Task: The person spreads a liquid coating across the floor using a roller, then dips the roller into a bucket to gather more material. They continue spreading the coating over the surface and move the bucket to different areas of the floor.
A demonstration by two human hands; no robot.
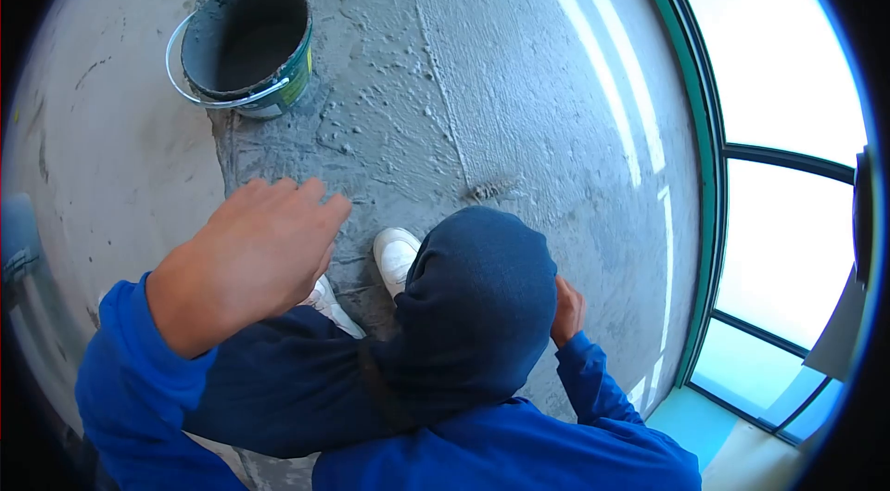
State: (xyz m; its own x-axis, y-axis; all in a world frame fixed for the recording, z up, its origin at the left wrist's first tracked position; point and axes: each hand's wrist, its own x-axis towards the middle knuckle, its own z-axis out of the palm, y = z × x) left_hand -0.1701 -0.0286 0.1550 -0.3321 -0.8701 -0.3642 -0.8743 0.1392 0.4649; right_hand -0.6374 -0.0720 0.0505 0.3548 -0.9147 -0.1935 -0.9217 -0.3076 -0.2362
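My left hand (255,250) hovers back side up over my left leg, fingers loosely bent and slightly apart, tips hidden; nothing shows in it. Right of my bent right knee (482,273), my right hand (567,310) has its fingers curled; the knee hides part of it and what it holds, if anything. Just beyond the knee, a small mortar-covered lump or tool end (491,188) lies on wet grey mortar (519,111); the knee hides whatever is behind it. A green bucket (295,83), its inside coated grey, stands at upper left with its wire handle lowered.
My white shoes (397,255) are on the floor between my hands. Bare pale concrete (130,102) lies left of the mortar. A green frame (709,148) with bright glass panes (788,241) runs along the right. A blurred pale object (19,231) is at the far left edge.
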